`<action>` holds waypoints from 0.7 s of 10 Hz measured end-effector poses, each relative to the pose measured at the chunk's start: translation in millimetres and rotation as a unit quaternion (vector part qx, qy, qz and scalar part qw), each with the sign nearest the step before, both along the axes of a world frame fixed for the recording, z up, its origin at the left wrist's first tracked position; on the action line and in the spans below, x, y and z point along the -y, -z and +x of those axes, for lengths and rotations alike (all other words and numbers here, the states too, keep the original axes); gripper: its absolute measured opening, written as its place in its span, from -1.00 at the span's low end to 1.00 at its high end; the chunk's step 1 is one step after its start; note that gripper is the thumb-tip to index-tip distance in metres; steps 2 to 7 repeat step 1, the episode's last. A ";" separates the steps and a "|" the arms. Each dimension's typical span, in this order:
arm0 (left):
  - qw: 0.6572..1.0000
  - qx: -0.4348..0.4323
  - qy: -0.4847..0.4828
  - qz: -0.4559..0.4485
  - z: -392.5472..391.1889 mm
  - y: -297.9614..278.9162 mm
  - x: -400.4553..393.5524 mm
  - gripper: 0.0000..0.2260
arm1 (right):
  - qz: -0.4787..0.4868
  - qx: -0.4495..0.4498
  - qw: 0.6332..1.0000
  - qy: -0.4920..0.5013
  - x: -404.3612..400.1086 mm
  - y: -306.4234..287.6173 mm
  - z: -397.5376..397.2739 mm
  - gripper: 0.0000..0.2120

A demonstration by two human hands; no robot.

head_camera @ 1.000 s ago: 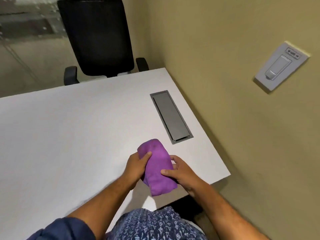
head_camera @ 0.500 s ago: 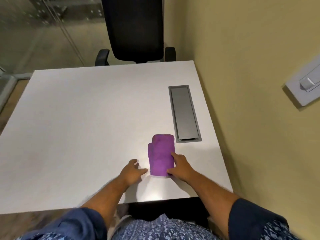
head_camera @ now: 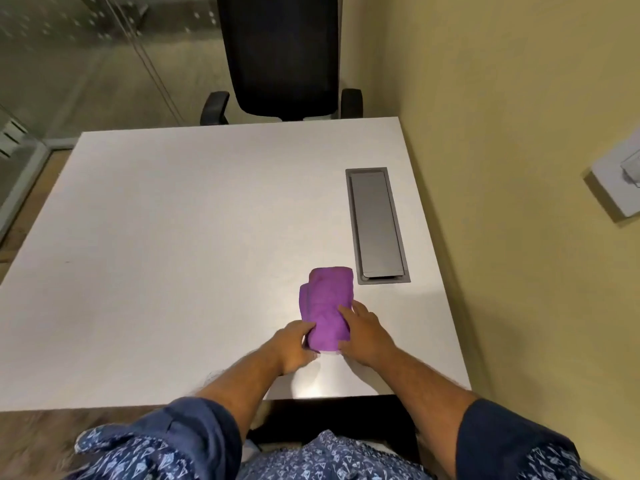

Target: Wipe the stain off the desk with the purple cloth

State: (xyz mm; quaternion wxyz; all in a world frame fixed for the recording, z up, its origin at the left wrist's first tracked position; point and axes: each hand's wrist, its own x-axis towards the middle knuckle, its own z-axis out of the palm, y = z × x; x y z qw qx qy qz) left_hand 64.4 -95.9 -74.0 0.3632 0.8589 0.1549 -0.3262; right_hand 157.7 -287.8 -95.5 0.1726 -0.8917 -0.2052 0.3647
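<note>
Head view, purple cloth (head_camera: 325, 308): folded into a thick wad, lying flat on the white desk (head_camera: 173, 254) near its front edge, just beside the near end of the grey cable hatch (head_camera: 377, 225); bunched rather than spread, probably so it gives a firm pad to press with.
Head view, left hand (head_camera: 294, 348): set against the cloth's near left corner; fingers curled narrow with their tips on the fabric edge; whether they pinch it or only steady it, I cannot tell.
Head view, right hand (head_camera: 365, 336): laid over the cloth's right side, fingers loosely spread and resting on top; reads as a pressing hold, not a lift.
Head view, stain: none clearly visible on the bare desk; a faint dark speck far to the left is too small to judge; it may lie under the cloth.
Head view, step in hand: likely gathering the wad between both hands before rubbing.
Head view, surroundings: black office chair (head_camera: 280, 53) across the desk; wall switch plate (head_camera: 620, 181) at right.
</note>
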 end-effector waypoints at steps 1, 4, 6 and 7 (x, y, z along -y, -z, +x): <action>0.992 0.116 -0.014 0.044 9.8 -21.9 -18.7 -0.48 | 0.033 0.062 0.997 0.037 -12.0 -21.8 3.5 -0.23; 0.992 0.116 -0.014 0.044 9.8 -21.9 -18.7 -0.48 | 0.033 0.062 0.997 0.037 -12.0 -21.8 3.5 -0.23; 0.992 0.116 -0.014 0.044 9.8 -21.9 -18.7 -0.48 | 0.033 0.062 0.997 0.037 -12.0 -21.8 3.5 -0.23; 0.992 0.116 -0.014 0.044 9.8 -21.9 -18.7 -0.48 | 0.033 0.062 0.997 0.037 -12.0 -21.8 3.5 -0.23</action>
